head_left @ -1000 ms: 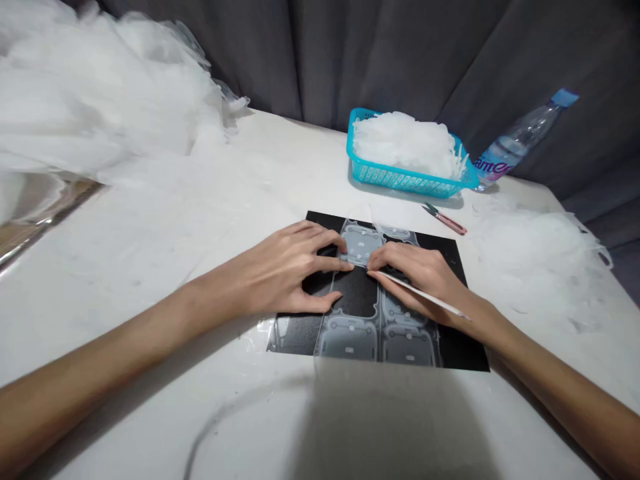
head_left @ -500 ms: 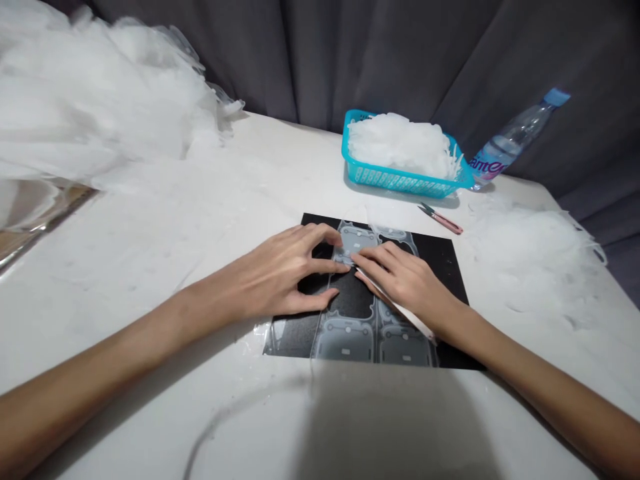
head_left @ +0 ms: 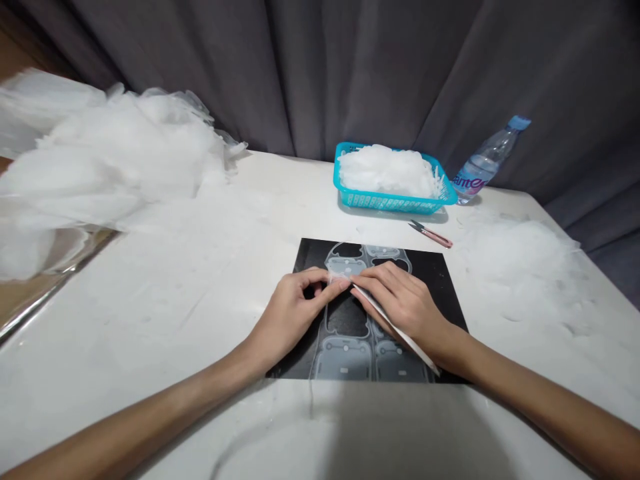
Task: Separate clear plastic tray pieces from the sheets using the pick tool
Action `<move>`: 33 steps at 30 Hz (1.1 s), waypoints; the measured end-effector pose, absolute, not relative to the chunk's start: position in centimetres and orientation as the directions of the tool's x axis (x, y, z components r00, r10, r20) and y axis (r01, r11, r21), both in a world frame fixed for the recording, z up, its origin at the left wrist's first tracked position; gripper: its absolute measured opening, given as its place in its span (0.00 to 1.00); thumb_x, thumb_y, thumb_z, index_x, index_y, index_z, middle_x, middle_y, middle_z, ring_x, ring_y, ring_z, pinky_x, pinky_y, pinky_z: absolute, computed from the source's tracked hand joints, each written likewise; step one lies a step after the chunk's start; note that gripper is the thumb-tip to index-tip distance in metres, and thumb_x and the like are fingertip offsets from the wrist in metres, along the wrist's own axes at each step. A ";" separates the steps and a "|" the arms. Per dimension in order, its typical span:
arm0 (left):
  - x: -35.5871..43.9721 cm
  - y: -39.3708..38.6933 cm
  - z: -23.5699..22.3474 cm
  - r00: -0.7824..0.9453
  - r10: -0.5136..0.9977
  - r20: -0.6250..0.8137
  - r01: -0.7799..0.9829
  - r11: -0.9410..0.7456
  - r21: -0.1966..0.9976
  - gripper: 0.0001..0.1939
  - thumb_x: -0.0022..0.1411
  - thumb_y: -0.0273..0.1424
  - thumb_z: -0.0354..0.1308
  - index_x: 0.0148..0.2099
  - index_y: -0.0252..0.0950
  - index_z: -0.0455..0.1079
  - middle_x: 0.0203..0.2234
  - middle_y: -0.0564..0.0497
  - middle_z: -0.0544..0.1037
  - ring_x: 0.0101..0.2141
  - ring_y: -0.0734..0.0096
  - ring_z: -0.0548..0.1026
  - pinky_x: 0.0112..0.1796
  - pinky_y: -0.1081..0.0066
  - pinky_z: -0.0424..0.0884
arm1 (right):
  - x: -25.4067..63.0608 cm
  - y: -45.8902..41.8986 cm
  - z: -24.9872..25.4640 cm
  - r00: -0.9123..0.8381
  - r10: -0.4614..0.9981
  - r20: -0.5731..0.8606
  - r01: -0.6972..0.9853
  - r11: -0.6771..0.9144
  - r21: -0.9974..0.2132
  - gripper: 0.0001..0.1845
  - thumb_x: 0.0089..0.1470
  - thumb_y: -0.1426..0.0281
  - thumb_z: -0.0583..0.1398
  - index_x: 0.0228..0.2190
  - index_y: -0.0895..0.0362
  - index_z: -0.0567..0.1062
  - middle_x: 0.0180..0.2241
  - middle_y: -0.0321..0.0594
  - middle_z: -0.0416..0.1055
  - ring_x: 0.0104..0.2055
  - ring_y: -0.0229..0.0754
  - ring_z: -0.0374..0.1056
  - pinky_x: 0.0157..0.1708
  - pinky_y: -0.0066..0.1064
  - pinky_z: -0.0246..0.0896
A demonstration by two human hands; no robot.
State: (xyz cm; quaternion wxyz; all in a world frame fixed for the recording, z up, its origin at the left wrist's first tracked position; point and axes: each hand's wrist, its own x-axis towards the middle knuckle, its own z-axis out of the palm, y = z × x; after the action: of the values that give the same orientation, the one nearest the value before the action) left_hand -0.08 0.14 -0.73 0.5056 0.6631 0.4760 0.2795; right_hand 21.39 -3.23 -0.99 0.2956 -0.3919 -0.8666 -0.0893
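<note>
A translucent sheet of moulded, rounded panels [head_left: 345, 360] lies on a black mat [head_left: 430, 280], with cut-out gaps showing black between the panels. My left hand [head_left: 300, 303] is closed, thumb and fingers together at the edge of an upper panel, apparently pinching a bit of the sheet. Fingers of my right hand [head_left: 405, 297] wrap round a slim white stick-like tool [head_left: 413, 343], whose tip meets the same spot by my left thumb. The tool's exact kind cannot be made out.
Behind the mat is a turquoise basket [head_left: 395, 202] heaped with white translucent pieces [head_left: 387, 170]. Pink-handled thread snips [head_left: 433, 235] lie before it, and a water bottle [head_left: 483, 167] leans beside it. Piles of translucent pieces stand left [head_left: 145, 153] and right [head_left: 520, 260].
My left hand's spread fingers have drawn together into a pinch beside the tool tip. The right hand keeps its hold on the white tool. The camera view has tilted upward.
</note>
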 end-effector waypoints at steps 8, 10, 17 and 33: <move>0.4 0.1 -0.4 0.320 0.947 -0.011 0.339 -0.103 0.935 0.13 0.61 0.40 0.64 0.31 0.36 0.76 0.25 0.56 0.70 0.26 0.73 0.63 0.30 0.70 0.58 | 21.3 -3.0 -1.0 -0.447 0.768 0.459 0.672 0.626 -0.394 0.10 0.73 0.70 0.54 0.44 0.58 0.76 0.41 0.47 0.79 0.44 0.46 0.75 0.45 0.37 0.71; 0.4 0.2 -0.5 0.325 0.945 -0.023 0.375 -0.106 0.921 0.11 0.59 0.38 0.63 0.30 0.36 0.75 0.26 0.55 0.72 0.26 0.73 0.64 0.30 0.70 0.59 | 21.8 -2.1 -0.7 -0.303 0.857 0.416 0.628 0.508 -0.589 0.10 0.72 0.69 0.55 0.41 0.56 0.76 0.39 0.44 0.78 0.41 0.44 0.75 0.43 0.36 0.71; -0.6 1.2 -0.6 0.384 0.921 -0.060 0.466 -0.137 0.874 0.11 0.57 0.35 0.57 0.25 0.37 0.70 0.23 0.54 0.71 0.27 0.70 0.66 0.30 0.69 0.59 | 27.6 4.1 0.0 0.201 0.960 0.194 0.198 0.154 -0.968 0.15 0.57 0.56 0.66 0.31 0.55 0.78 0.27 0.34 0.74 0.30 0.39 0.72 0.36 0.34 0.73; -0.6 1.4 1.7 0.379 0.888 -0.259 0.244 0.174 0.954 0.26 0.67 0.54 0.60 0.41 0.34 0.75 0.25 0.49 0.80 0.21 0.70 0.74 0.21 0.72 0.64 | 21.5 -3.2 1.1 -0.381 0.895 0.232 0.340 0.368 -0.865 0.05 0.66 0.71 0.62 0.40 0.56 0.80 0.36 0.37 0.77 0.38 0.39 0.72 0.41 0.31 0.67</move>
State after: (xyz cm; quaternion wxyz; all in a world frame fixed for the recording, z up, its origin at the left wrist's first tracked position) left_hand -0.61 1.38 1.67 0.5922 0.5822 0.4860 0.2722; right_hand 21.55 -3.19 1.08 0.3685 -0.4170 -0.7406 0.3767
